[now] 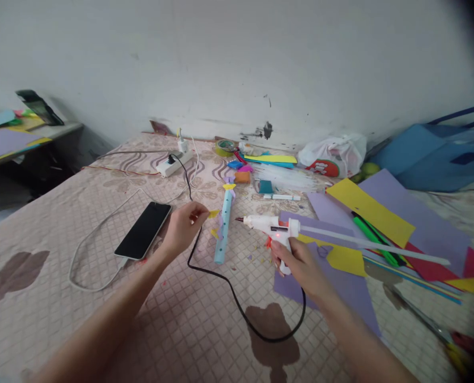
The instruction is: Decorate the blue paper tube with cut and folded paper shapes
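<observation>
My left hand [185, 226] pinches a small yellow paper piece [213, 214] between thumb and fingertips, just left of a light blue paper tube [223, 234]. The tube has dark dots along it and bits of purple and yellow paper on its left side and top end. In my right hand [295, 258] is a white glue gun [271, 226], fingers wrapped round its handle and red trigger. A small red light glows on its body. Its dark nozzle points left at the tube, a short way apart from it. A long clear glue stick [372, 244] sticks out behind.
A black cord [231, 284] loops from the glue gun to a power strip [176, 164]. A phone [143, 231] with a white cable lies left. Purple sheets [328, 287], green markers [374, 239] and scissors [424, 319] lie right. Tape [225, 148] and a plastic bag [335, 154] stand by the wall.
</observation>
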{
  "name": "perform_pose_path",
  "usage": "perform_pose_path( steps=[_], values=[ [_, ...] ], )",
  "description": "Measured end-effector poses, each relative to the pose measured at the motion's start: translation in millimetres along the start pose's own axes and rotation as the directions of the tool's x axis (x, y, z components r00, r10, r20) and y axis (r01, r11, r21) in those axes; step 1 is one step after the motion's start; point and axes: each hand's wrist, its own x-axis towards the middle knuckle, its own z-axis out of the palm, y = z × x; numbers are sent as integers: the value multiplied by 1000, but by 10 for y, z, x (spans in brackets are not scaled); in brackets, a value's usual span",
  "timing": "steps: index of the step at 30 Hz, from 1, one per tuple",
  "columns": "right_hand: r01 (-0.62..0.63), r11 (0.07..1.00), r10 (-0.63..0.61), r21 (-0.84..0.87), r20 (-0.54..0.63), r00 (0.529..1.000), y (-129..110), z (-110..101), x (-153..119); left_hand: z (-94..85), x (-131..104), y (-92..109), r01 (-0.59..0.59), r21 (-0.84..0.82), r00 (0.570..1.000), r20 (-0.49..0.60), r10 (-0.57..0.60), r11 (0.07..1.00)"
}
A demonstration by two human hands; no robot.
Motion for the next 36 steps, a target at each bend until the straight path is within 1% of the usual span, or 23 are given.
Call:
perform_pose_path(
  steps=[1,2,4,5,7,10,14,16,19,23,26,31,36],
  values=[
    [3,1000,-3,-9,6,1000,-6,4,35,-2,24,-52,102,-92,994,40,-99,991],
    [5,1000,-5,-16,12,1000,-13,8,71,-4,44,-100,198,-180,978,103,-182,964],
    [5,1000,-4,-28,26,1000,-28,18,142,-3,69,-175,353,-319,929,232,-289,879],
    [2,999,-1,-41,29,1000,-35,24,176,1,74,-201,411,-368,905,276,-324,834],
    [9,994,-7,-105,23,1000,-44,40,239,19,78,-238,500,-456,864,325,-385,736],
    [60,962,-58,-265,16,998,-54,73,330,58,85,-271,584,-540,812,377,-446,606],
    [135,874,-122,-466,58,991,-105,125,445,110,108,-294,630,-566,776,432,-459,532],
    [156,835,-133,-528,81,988,-154,152,496,128,118,-290,645,-575,763,457,-457,503],
    [177,790,-136,-588,114,984,-227,192,555,143,125,-273,650,-599,759,473,-448,468],
    [222,731,-177,-645,135,975,-266,230,598,156,124,-260,648,-630,758,481,-441,428],
    [241,701,-196,-672,144,970,-265,242,615,170,127,-262,652,-635,754,480,-449,415],
    [233,678,-180,-697,150,972,-274,262,635,192,139,-268,662,-631,743,482,-465,404],
    [263,663,-199,-701,174,965,-275,279,646,191,145,-271,670,-619,736,482,-475,410]
  ],
)
